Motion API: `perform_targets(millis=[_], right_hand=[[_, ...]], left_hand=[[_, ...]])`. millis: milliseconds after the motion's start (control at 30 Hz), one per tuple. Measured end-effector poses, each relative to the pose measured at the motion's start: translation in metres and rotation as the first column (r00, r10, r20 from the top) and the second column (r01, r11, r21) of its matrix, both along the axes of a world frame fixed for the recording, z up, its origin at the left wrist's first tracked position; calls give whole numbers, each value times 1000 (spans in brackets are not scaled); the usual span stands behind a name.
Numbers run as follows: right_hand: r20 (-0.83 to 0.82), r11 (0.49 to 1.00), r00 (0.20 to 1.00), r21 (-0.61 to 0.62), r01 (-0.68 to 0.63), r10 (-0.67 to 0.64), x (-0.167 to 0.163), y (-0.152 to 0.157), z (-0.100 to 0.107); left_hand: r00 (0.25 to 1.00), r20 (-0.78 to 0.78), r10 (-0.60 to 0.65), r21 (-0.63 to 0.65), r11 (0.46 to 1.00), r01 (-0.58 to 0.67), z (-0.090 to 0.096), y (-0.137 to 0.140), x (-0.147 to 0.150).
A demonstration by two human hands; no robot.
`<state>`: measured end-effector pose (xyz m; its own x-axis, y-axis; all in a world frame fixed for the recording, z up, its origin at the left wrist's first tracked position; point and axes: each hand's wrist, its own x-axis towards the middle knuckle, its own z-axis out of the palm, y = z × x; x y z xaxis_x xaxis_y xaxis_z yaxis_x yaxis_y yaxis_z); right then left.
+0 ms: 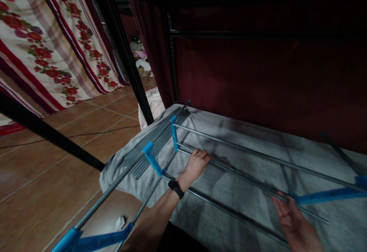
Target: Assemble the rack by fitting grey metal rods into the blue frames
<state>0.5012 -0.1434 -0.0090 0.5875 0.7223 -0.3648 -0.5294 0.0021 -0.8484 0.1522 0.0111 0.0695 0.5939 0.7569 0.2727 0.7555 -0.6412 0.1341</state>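
My left hand (197, 164), with a black band on its wrist, is closed around a grey metal tube (241, 174) close to a blue plastic connector (174, 135). Further right, my right hand (295, 219) pinches the tube between thumb and fingers, palm turned up. The tube's free end (327, 222) sticks out beyond that hand, beside another blue bracket (323, 196). Behind it runs an upper tube (243, 145) of the same frame. A nearer tube (229, 210) leads from a second blue connector (153, 159) and passes below my left forearm.
Several loose grey tubes (160, 141) lie on the grey blanket (243, 129) at the bed's left end. Black metal posts (129, 53) stand at the left. A blue joint (97, 240) is nearest me. Crumpled white paper (120, 222) and a cable (94, 134) lie on the tiled floor.
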Motion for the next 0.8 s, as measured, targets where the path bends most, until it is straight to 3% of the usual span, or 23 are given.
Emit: perform_targets(millis=[200, 367, 567, 700, 800], right_hand=[[-169, 987, 978, 86, 134, -118, -26, 8, 27], [-187, 967, 978, 216, 137, -97, -44, 15, 53], [-216, 955, 970, 249, 161, -108, -44, 19, 52], [-192, 956, 980, 276, 99, -47, -42, 25, 44], [-97, 957, 992, 272, 103, -80, -38, 32, 34]], left_hand=[[999, 39, -36, 7, 999, 36, -4, 0, -5], [950, 264, -167, 67, 986, 154, -2, 5, 13], [841, 443, -312, -73, 922, 381, 28, -14, 103], [846, 367, -388, -203, 854, 480, 46, -24, 186], [860, 268, -435, -327, 798, 506, 47, -32, 241]])
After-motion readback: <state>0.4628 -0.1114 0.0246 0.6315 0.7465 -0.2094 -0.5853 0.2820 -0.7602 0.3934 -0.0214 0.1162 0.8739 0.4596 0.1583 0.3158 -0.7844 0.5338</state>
